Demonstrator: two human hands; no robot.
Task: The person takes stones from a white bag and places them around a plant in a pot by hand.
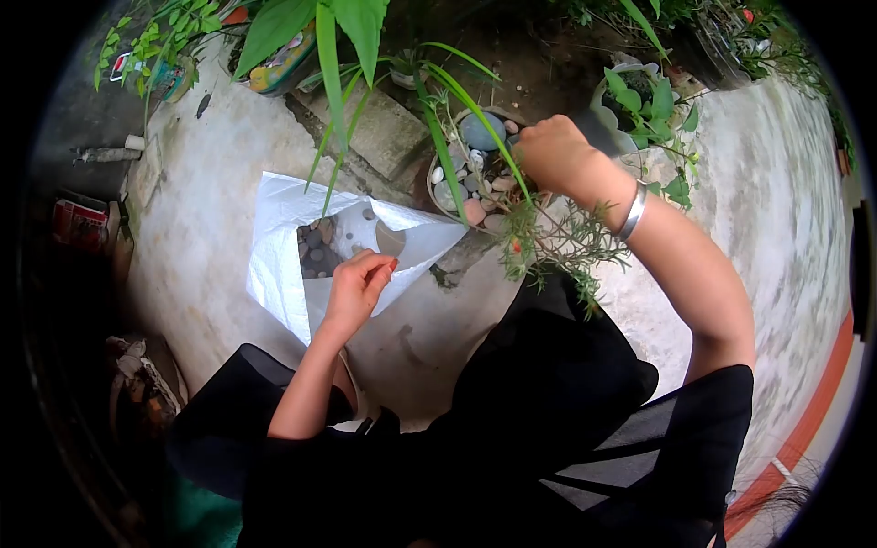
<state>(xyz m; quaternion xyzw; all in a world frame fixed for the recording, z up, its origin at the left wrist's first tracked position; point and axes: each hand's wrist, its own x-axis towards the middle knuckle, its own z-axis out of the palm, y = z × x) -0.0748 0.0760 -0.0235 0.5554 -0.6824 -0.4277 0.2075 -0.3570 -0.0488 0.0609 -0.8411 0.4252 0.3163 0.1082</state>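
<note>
My left hand (356,285) is closed at the near rim of a white plastic bag (274,265), thumb and forefinger pinched on its edge. The bag lies with its mouth spread wide, and dark pebbles (318,251) show inside. My right hand (559,157), a silver bangle on its wrist, reaches over the right side of a round pot (435,190) filled with stones. Its fingers are curled downward, and what they hold, if anything, is hidden. Large grey stone (481,131) and smaller pale stones (502,184) fill the pot around a long-leaved plant.
A fine-leaved plant (557,242) spreads below my right wrist. To the right stands a white scalloped pot (607,114) with a leafy plant. Long green leaves (331,87) hang over the bag. A concrete block (370,132) lies behind it on the pale floor (201,183).
</note>
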